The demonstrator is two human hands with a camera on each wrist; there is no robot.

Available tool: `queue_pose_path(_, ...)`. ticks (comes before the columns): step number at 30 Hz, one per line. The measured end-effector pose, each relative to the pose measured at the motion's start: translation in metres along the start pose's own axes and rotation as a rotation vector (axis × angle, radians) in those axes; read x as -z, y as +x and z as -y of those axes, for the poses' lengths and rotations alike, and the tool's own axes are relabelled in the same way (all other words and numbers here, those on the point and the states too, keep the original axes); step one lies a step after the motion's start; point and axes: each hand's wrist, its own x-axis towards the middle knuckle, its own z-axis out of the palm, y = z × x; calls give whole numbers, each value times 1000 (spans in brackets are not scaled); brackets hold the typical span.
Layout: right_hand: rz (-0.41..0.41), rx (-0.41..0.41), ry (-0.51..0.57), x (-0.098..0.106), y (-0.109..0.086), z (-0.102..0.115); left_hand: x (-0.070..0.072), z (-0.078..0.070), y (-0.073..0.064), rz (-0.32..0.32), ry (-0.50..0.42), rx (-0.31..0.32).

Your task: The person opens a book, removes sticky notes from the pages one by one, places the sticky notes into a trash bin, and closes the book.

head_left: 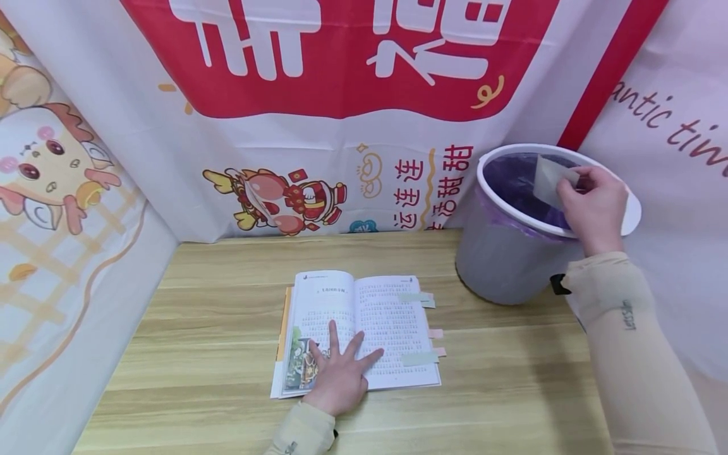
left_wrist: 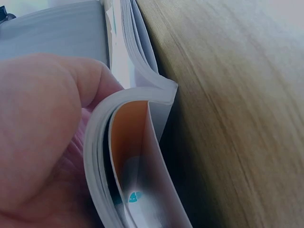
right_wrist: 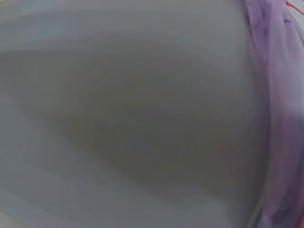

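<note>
An open book (head_left: 389,322) lies on the table, with several pale green and pink sticky tabs (head_left: 419,359) along its right edge. My left hand (head_left: 337,378) rests across its lower middle, fingers spread over both pages. In the left wrist view the thumb side of the hand is beside the curved page edges (left_wrist: 97,142). Over the mouth of a grey bin (head_left: 500,265), my right hand (head_left: 597,201) pinches a small pale grey-green paper (head_left: 548,180) between thumb and fingers. The right wrist view is filled by the bin's grey wall (right_wrist: 133,114).
The bin stands at the table's back right, lined with a purple bag (right_wrist: 287,109) under a white rim (head_left: 514,216). Printed cloth (head_left: 341,133) hangs behind the wood-grain table (head_left: 216,354) and at both sides.
</note>
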Motion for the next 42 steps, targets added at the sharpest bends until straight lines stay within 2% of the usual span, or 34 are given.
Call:
queue_pose_path(8,170,62,-126,1,-1,4,0,1,-1,6,-11,3)
queue_pose_path(20,187,63,-118,-1,-6,5,3,2,-2,3,-15,1)
queue_pose_path(24,70,143,-118,-2,-15,7,3,2,-2,9,-16,3)
queue_pose_path(28,-122,283,-71,0,-32,12,3,2,-1,5,-12,2)
queue_pose_path(33,-273,470,-7,3,-60,14,1,0,0,4,8,0)
queue_pose_path(38,-325,589,22,-3,-87,10,0,0,0,2,21,5)
queue_pose_path(42,-294,632,49,-13,-109,2,0,0,1,-3,20,2)
